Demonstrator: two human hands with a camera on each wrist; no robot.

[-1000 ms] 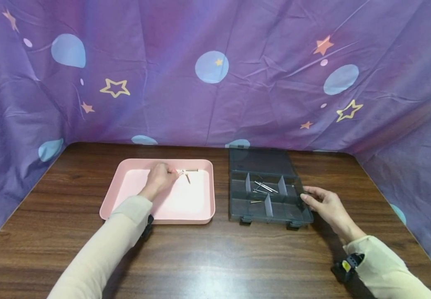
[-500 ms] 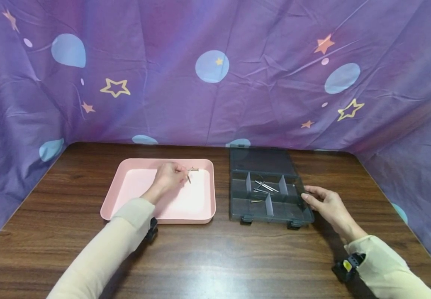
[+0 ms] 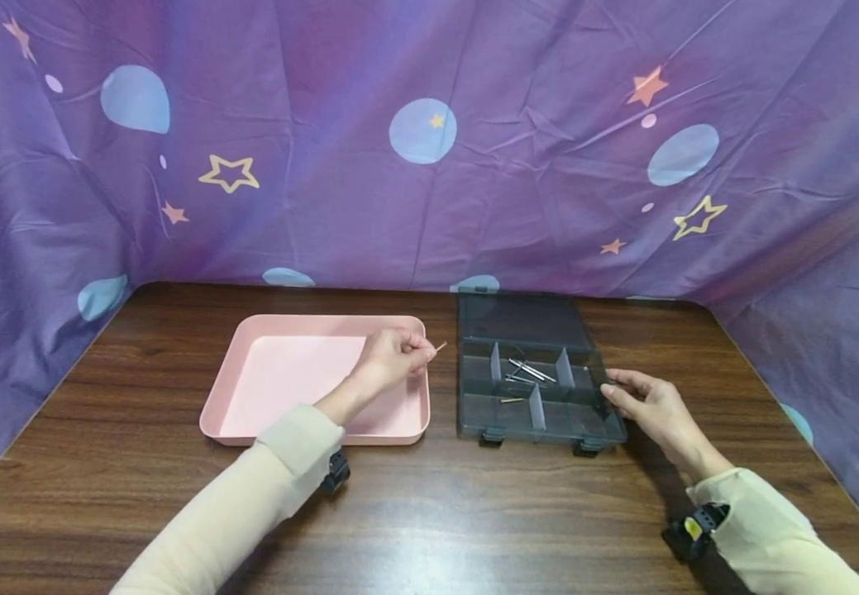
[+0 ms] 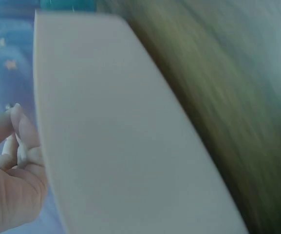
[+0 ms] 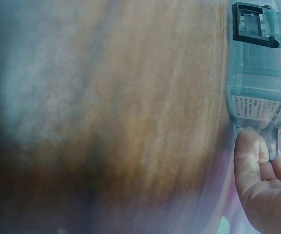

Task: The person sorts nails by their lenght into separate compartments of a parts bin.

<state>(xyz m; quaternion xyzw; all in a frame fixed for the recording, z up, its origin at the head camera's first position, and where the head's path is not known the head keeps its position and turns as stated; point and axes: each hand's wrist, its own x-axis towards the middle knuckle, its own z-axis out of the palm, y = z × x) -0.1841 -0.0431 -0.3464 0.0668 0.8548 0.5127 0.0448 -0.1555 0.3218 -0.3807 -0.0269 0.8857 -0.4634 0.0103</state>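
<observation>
A small nail (image 3: pixel 440 347) is held pinched in the left hand (image 3: pixel 392 359) between pink tray (image 3: pixel 280 388) and compartment box (image 3: pixel 474 413), gripped by the right hand (image 3: pixel 648 405); careful placement into a compartment seems needed.

I see left hand (image 3: pixel 392 357) raised, forearm reaching forward and right, fingers (image 3: pixel 416 350) curled into a pinch at the tips. Right hand (image 3: pixel 652 411) low, palm facing inward, fingers (image 3: pixel 618 388) lightly bent, thumb forward. Both sleeves cream.
</observation>
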